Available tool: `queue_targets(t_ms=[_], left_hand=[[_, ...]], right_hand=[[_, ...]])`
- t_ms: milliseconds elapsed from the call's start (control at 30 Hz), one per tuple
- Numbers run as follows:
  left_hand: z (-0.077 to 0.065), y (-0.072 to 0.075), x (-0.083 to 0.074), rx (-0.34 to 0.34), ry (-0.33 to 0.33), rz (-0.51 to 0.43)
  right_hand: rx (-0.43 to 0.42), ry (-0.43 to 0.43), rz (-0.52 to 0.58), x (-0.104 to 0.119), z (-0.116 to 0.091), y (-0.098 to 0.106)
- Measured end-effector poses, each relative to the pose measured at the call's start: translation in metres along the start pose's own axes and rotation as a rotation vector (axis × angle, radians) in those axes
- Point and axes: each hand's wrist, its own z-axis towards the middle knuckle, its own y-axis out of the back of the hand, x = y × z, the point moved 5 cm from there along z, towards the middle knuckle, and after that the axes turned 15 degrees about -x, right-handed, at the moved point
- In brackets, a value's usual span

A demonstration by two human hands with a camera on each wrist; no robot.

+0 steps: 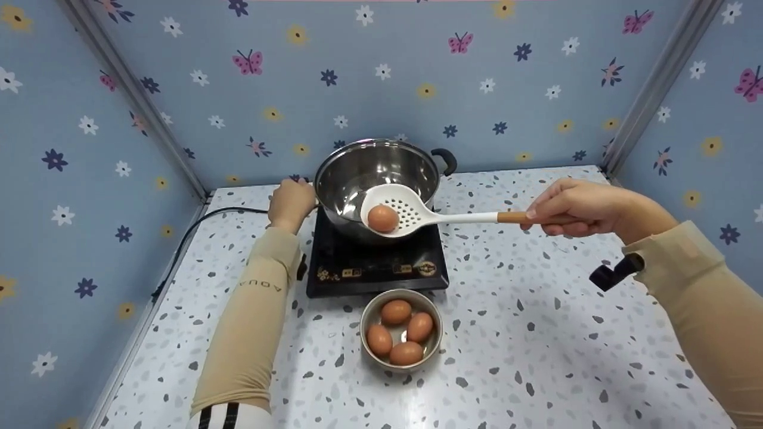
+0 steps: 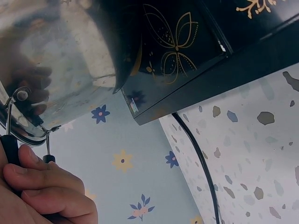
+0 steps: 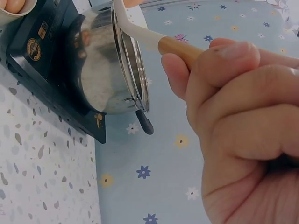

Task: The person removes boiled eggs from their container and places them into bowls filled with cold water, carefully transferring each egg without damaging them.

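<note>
My right hand [image 1: 575, 208] grips the wooden handle of a white slotted skimmer [image 1: 468, 218]. One brown egg [image 1: 382, 218] lies in the skimmer's bowl, which is over the near rim of a steel pot [image 1: 337, 173]. In the right wrist view, fingers [image 3: 252, 107] curl round the wooden handle [image 3: 180, 50]. On the pot's left side, my left hand [image 1: 291, 204] holds its black side handle; the left wrist view shows fingers [image 2: 53, 189] wrapped round that handle [image 2: 10, 148]. Part of the pot's inside is hidden behind the skimmer.
The pot stands on a black induction cooker [image 1: 377, 277] with a cord [image 1: 197, 221] running left. In front of it is a metal bowl [image 1: 400, 364] with several brown eggs [image 1: 406, 353]. Patterned walls [image 1: 381, 89] enclose the speckled table [image 1: 524, 333] at the back and sides.
</note>
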Motion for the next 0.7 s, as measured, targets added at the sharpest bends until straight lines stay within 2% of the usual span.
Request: queue_targets(t_ms=[233, 400, 567, 700], left_hand=[[-0.001, 0.002, -0.001, 0.008, 0.002, -0.004], [-0.001, 0.002, -0.001, -0.001, -0.007, -0.004], [-0.001, 0.001, -0.001, 0.002, -0.038, -0.004], [-0.001, 0.001, -0.002, 0.003, -0.033, -0.009]], right_hand=[[0.072, 0.023, 0.042, -0.009, -0.006, -0.002], [0.099, 0.061, 0.032, -0.014, -0.009, -0.004], [0.114, 0.06, 0.023, -0.02, -0.012, -0.006], [0.131, 0.046, 0.012, -0.028, -0.013, -0.009]])
